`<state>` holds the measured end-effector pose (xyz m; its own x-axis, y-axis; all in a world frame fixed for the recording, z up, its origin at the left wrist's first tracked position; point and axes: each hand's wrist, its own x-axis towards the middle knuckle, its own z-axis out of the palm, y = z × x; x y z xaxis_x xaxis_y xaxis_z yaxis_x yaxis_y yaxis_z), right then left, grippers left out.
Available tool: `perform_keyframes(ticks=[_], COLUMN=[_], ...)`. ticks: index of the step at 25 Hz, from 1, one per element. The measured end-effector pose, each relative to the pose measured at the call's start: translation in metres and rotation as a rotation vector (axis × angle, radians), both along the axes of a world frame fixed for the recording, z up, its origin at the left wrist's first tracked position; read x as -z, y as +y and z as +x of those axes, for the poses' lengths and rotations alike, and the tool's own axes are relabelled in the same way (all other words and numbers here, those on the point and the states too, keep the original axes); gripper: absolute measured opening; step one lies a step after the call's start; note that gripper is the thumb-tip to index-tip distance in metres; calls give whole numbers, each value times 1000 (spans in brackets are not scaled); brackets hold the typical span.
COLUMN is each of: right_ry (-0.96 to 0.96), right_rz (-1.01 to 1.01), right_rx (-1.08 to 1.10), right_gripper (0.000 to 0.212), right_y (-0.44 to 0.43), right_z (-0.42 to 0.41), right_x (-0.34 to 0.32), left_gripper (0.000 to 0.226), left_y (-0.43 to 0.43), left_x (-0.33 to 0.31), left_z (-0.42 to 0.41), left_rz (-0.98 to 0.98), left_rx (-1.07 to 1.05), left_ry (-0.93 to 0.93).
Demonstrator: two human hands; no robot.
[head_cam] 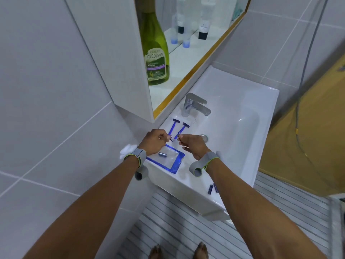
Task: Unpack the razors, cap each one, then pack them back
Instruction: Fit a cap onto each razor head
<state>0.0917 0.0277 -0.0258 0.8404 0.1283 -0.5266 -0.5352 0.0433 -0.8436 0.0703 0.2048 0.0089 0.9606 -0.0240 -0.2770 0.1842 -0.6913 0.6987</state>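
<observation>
From the head camera I see two blue razors (179,128) lying side by side on the white sink (233,139) ledge, at about twelve o'clock from my hands, heads toward the faucet (195,105), slim handles pointing back at me. My left hand (154,141) is pinched shut on something small and dark at its fingertips; I cannot tell exactly what the piece is. My right hand (192,144) is closed in a pinch too, and a thin blue handle seems to rise from it, though it overlaps the nearer razor and I cannot separate them. The two hands are nearly touching.

Just below them, at six o'clock, the package (168,158) lies flat on the ledge: clear film with a blue border, glossy and slightly crumpled. One small blue cap (162,154) rests on it. Two more caps (212,188) sit on the front rim at about four o'clock, right by the edge.

The ledge is narrow, ending at the tiled wall on the left and at the basin on the right. The basin is smooth, glossy ceramic, open and roomy. A green bottle (155,53) stands on the shelf above.
</observation>
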Motion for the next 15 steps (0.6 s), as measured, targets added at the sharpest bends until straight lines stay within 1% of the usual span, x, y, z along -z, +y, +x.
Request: perform_keyframes(ticks=[2,4,6,8,10,12,13,15], right_ry=[-150,-254,-305,-374,-450,-484,-492,-489], right_rz=[-311,-563,-730,-874,-988,-1052,-1052,-972], right_rx=[-148,-246,-321,-409,-472,-488,-478,-396], right_gripper=[20,21,20,19,14,15,18,19], right_y=[13,37,60,76,83,85,82,65], right_z=[0,0,0,1,0,-2,-4,-8], right_x=[16,31,44,52,58,63,65,60], left_gripper=[27,36,37,31,26,24,24,24], left_y=[20,36,44,48,49,52,52,47], left_x=[8,15,20,23,26,31,34,38], left_z=[-2,-5,-13,-18,-20,-17,-15,-10], left_rz=[2,-74,-114,-127,-142,-131,-136,-125], left_rx=[-101,-106,-98,-77,-61,-45,-49,-45], left_ry=[-42,-33,-30,-26,-29,-24,-24,-16])
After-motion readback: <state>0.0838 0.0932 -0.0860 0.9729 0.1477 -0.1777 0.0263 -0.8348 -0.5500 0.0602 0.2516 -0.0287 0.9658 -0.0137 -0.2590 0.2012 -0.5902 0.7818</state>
